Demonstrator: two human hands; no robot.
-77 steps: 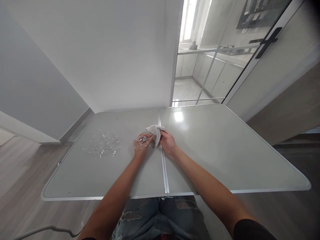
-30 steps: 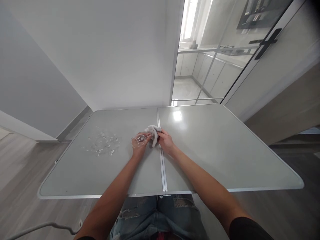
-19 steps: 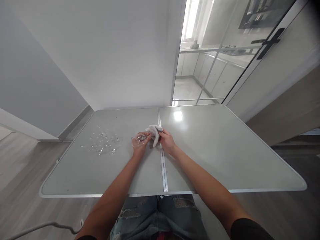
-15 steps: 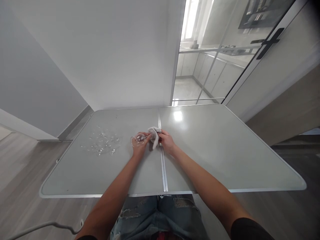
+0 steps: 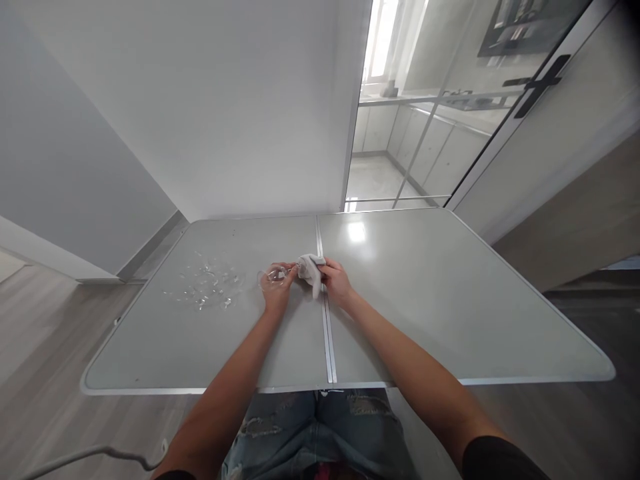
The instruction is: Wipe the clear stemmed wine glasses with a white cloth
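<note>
My left hand (image 5: 277, 293) is closed around a clear stemmed glass (image 5: 274, 273), which lies tilted sideways with its rounded bowl toward the left. On the right end of the glass sits a white cloth (image 5: 311, 270), bunched over it so that the foot is hidden. My right hand (image 5: 337, 280) pinches the cloth from the right side, fingers partly behind it. Both hands are just above the table's middle seam. Left of them, a cluster of clear, shiny pieces (image 5: 207, 283) lies on the table; their outlines overlap and I cannot tell each one's shape.
The pale grey table (image 5: 425, 313) has a metal rim and a metal strip (image 5: 327, 340) down its middle. A white wall (image 5: 240, 120) stands behind it. At the right is a glass door (image 5: 425, 127) with a black handle (image 5: 543, 87). A grey cable (image 5: 100, 451) shows at lower left.
The cloth has folded further over the glass's right end, covering more of it. The glass and my left hand have shifted slightly left. My right hand keeps its hold on the cloth.
</note>
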